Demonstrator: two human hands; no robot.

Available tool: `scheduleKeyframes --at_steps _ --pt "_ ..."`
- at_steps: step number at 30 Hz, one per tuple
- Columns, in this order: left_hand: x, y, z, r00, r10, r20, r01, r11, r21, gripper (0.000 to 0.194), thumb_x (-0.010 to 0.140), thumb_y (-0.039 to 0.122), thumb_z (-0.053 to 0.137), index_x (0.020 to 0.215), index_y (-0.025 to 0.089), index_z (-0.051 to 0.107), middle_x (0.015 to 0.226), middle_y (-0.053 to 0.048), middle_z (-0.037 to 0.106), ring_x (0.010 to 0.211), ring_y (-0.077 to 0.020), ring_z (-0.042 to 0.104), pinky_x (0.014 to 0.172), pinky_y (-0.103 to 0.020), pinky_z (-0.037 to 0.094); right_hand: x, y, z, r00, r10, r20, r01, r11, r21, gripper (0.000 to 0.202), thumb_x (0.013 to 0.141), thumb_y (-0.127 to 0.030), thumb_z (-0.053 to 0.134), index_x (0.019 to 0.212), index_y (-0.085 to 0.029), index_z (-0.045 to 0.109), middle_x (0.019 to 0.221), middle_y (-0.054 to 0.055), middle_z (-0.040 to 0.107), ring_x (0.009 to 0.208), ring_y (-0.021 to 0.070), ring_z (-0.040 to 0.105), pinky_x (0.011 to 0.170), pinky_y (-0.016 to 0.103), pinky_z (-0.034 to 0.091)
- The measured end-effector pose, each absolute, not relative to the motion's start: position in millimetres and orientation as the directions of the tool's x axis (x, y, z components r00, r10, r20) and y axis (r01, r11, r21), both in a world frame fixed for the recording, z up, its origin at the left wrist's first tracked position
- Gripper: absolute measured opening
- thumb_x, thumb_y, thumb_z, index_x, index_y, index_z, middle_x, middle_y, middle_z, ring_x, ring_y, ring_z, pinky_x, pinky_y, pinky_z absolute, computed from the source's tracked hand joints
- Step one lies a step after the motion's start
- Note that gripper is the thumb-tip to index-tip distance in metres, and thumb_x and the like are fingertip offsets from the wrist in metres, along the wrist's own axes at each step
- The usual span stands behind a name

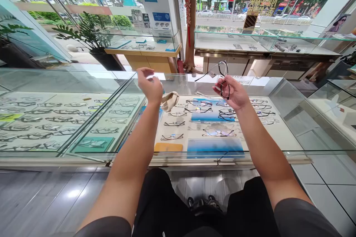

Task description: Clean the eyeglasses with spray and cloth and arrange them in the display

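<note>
Black-framed glasses (228, 91) are held upright in my right hand (236, 92), pinched by the rim, with one temple and a small tag pointing left. My left hand (150, 85) is raised over the glass case, its fingers curled; a small bluish thing shows at its right side, too little of it to name. A beige cloth (170, 101) lies crumpled just right of and below my left hand. Under the glass, rows of glasses (219, 132) rest on white and blue panels, with an orange pad (168, 147) near the front edge.
The glass display case (289, 114) spans the view before me, its left section holding many glasses (58, 119). Farther back stand two more cases (150, 52), a potted plant (96, 40), a wooden post (190, 18) and a red extinguisher (180, 66).
</note>
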State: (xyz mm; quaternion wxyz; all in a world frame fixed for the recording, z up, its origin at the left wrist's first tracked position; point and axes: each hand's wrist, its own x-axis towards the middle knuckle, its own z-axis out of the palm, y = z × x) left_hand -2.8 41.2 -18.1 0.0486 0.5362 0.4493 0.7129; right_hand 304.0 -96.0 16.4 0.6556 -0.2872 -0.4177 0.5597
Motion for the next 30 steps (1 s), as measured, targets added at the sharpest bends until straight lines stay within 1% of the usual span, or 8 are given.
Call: scheduleKeyframes --at_steps 3,6,12,18,25,30 --pt "-19.2 56.7 -25.9 -0.494 0.569 0.657 0.404 -0.518 0.753 0.033 0.079 -0.005 0.054 0.096 0.022 0.058 0.1 -0.004 0.071 0.097 -0.0185 0.072 0.091 -0.032 0.057 307.3 -94.6 16.9 0.059 0.977 0.205 -0.502 0.206 -0.84 0.038 0.077 -0.05 0.099 0.084 -0.027 0.07 0.087 -0.003 0.079 0.087 0.0153 0.076 0.096 0.036 0.067" --pt "-28.6 67.2 -33.0 -0.52 0.617 0.591 0.377 -0.454 0.807 0.03 0.079 -0.007 0.053 0.087 0.021 0.06 0.091 -0.003 0.07 0.088 -0.0172 0.07 0.091 -0.031 0.056 309.3 -92.6 16.7 0.082 0.981 0.177 -0.491 0.194 -0.849 0.038 0.076 -0.052 0.098 0.083 -0.027 0.071 0.086 -0.002 0.08 0.089 0.0171 0.077 0.094 0.036 0.067" --pt "-36.3 75.6 -39.7 -0.562 0.631 0.534 0.349 -0.404 0.845 0.032 0.077 -0.009 0.05 0.084 0.02 0.062 0.088 -0.001 0.07 0.086 -0.0156 0.069 0.089 -0.03 0.055 312.1 -90.4 16.3 0.078 0.985 0.151 -0.517 0.17 -0.839 0.034 0.077 -0.049 0.097 0.082 -0.027 0.072 0.086 0.0 0.081 0.09 0.0183 0.079 0.093 0.038 0.068" --pt "-37.2 77.4 -39.2 -0.559 0.637 0.53 0.326 -0.42 0.847 0.03 0.079 -0.007 0.051 0.085 0.02 0.063 0.091 -0.002 0.073 0.088 -0.0158 0.071 0.09 -0.03 0.056 311.8 -92.2 17.8 0.093 0.987 0.129 -0.498 0.158 -0.853 0.033 0.079 -0.051 0.095 0.081 -0.027 0.072 0.088 0.002 0.082 0.096 0.0211 0.081 0.095 0.041 0.069" --pt "-38.0 77.5 -38.9 -0.56 0.631 0.537 0.325 -0.429 0.843 0.024 0.079 -0.002 0.056 0.086 0.02 0.063 0.091 -0.002 0.073 0.089 -0.017 0.072 0.093 -0.034 0.059 309.8 -95.1 20.5 0.076 0.989 0.126 -0.492 0.147 -0.858 0.033 0.081 -0.051 0.094 0.081 -0.026 0.073 0.09 0.001 0.082 0.096 0.0194 0.08 0.098 0.04 0.068" --pt "-36.1 76.7 -37.6 -0.542 0.614 0.574 0.356 -0.451 0.818 0.023 0.078 0.0 0.06 0.087 0.021 0.063 0.093 -0.001 0.073 0.091 -0.0161 0.073 0.097 -0.032 0.06 309.9 -96.4 20.5 0.077 0.988 0.132 -0.467 0.153 -0.871 0.035 0.079 -0.053 0.095 0.082 -0.026 0.072 0.094 0.002 0.083 0.104 0.0222 0.081 0.099 0.042 0.068"
